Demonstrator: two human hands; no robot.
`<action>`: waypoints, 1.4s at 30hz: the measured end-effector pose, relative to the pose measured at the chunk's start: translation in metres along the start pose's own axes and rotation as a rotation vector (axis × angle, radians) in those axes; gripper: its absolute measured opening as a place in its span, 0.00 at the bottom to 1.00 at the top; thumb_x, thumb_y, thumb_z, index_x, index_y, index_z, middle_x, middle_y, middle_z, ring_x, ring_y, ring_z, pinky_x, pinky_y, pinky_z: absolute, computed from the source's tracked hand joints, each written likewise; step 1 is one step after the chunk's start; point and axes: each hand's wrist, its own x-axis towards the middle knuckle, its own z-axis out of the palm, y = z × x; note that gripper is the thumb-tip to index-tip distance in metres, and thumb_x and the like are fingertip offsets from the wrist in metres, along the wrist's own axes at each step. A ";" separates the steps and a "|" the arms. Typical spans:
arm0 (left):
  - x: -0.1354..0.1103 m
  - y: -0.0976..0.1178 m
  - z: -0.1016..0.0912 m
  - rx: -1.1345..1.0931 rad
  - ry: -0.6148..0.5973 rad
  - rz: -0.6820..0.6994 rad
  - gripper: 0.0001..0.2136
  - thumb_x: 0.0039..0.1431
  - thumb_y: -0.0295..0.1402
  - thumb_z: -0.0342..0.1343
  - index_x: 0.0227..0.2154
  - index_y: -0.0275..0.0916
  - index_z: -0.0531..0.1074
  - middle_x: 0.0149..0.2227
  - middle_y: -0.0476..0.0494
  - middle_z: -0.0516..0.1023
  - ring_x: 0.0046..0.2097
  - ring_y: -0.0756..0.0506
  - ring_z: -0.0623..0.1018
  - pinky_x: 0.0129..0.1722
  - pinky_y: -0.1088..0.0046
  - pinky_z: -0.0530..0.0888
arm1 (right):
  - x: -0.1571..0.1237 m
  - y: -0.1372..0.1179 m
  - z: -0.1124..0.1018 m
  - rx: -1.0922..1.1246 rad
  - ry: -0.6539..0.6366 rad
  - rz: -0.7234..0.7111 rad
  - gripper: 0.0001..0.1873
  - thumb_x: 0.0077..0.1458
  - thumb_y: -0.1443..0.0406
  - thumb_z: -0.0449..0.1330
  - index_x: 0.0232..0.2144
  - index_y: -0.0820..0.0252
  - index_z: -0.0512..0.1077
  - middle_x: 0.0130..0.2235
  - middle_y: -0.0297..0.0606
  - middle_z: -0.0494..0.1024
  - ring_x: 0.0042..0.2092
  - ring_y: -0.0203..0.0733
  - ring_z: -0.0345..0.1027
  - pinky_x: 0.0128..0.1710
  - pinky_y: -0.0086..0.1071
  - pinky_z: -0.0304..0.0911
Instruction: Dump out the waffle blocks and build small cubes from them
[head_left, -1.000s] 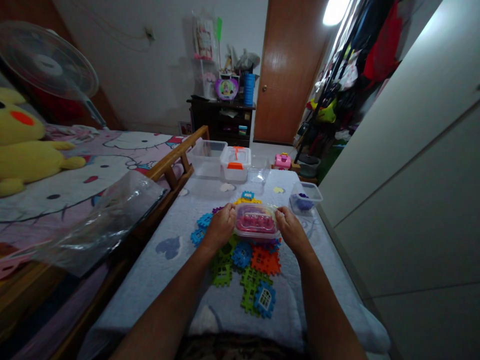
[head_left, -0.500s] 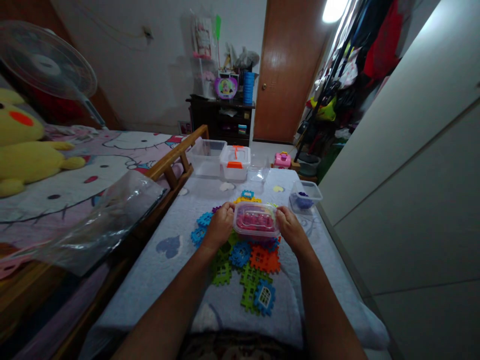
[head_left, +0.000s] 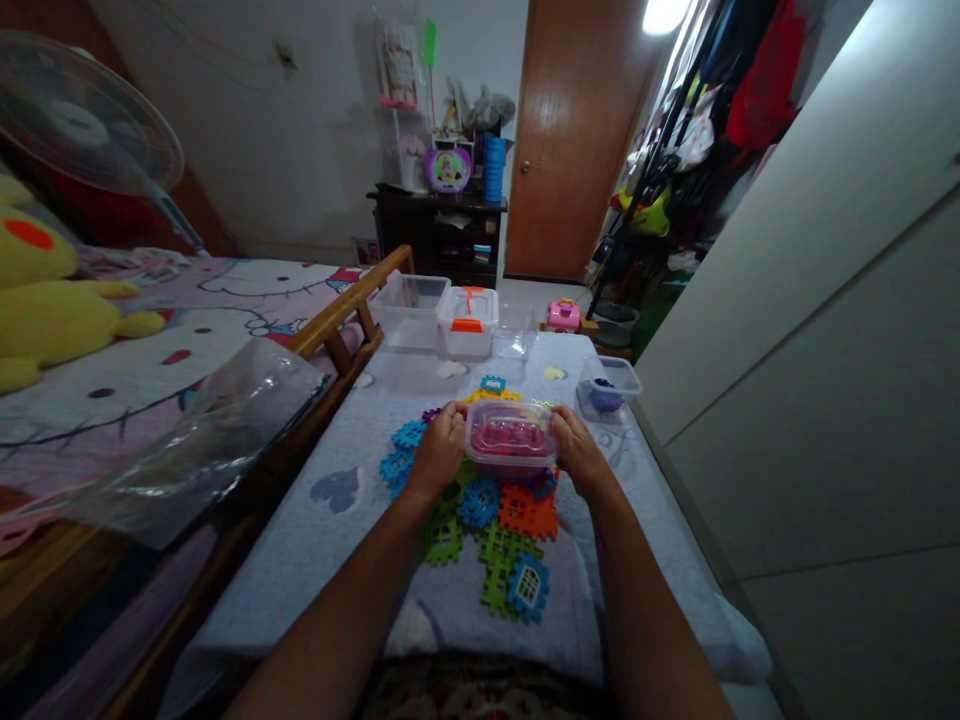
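Between both hands sits the clear box of pink pieces point(head_left: 511, 438), above the plastic tiles point(head_left: 495, 520). Left hand point(head_left: 437, 452) fingers curl closed on its left end. Right hand point(head_left: 576, 450) fingers clasp the right end.

**No Writing Legible**

Nothing here can be read. Hanging packets point(head_left: 396, 65) on the far wall and a round purple disc point(head_left: 448, 169) on the dark cabinet point(head_left: 442, 228) carry print too small and blurred to make out; the clear box point(head_left: 511, 438) shows no readable label.

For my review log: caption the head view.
Left hand and right hand hold a pink-filled clear box over colourful tiles.
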 end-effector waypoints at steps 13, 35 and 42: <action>0.006 -0.005 -0.035 0.076 -0.216 0.009 0.15 0.59 0.41 0.50 0.42 0.39 0.74 0.41 0.42 0.80 0.44 0.41 0.78 0.48 0.64 0.73 | -0.001 0.023 0.005 0.452 -0.021 0.264 0.18 0.52 0.49 0.59 0.28 0.56 0.67 0.15 0.23 0.60 0.16 0.30 0.50 0.15 0.25 0.46; 0.005 -0.007 -0.009 -0.113 -0.338 0.058 0.56 0.38 0.36 0.73 0.68 0.42 0.44 0.56 0.35 0.67 0.53 0.37 0.76 0.56 0.57 0.71 | 0.014 -0.024 -0.001 -0.249 0.006 -0.287 0.12 0.59 0.59 0.55 0.35 0.57 0.77 0.41 0.42 0.80 0.45 0.46 0.72 0.51 0.40 0.63; 0.005 0.003 -0.015 -0.527 -0.300 0.008 0.53 0.43 0.37 0.69 0.67 0.46 0.40 0.59 0.34 0.65 0.53 0.38 0.76 0.50 0.61 0.75 | 0.012 -0.031 0.000 0.110 0.049 -0.107 0.18 0.58 0.50 0.56 0.34 0.58 0.75 0.31 0.34 0.77 0.33 0.40 0.68 0.33 0.31 0.62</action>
